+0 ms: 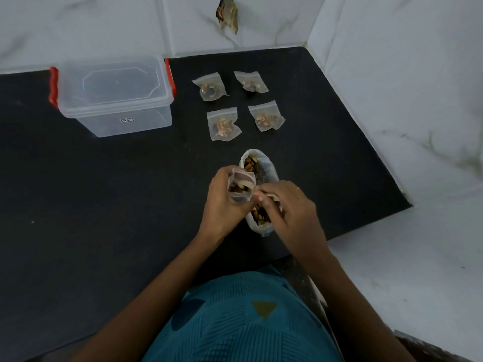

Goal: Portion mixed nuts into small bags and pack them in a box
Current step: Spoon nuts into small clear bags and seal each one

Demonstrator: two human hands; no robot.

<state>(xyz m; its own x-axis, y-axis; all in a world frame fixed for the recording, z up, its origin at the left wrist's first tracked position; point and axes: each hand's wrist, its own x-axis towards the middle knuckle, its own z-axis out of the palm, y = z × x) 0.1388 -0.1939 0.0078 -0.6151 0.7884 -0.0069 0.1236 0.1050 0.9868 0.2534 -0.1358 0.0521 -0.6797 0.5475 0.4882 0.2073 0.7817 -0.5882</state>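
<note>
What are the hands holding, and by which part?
The left hand grips the small clear plastic bag of nuts around its body. The right hand touches its mouth; whether it holds anything is unclear.

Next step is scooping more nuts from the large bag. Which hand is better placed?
Right. The right hand is directly over the large bag, its fingertips at the mouth of the small bag. The left hand is occupied, gripping the small bag upright.

left hand (pixel 222 201) grips small bag (pixel 240 188) | right hand (pixel 290 205) at its mouth
</note>
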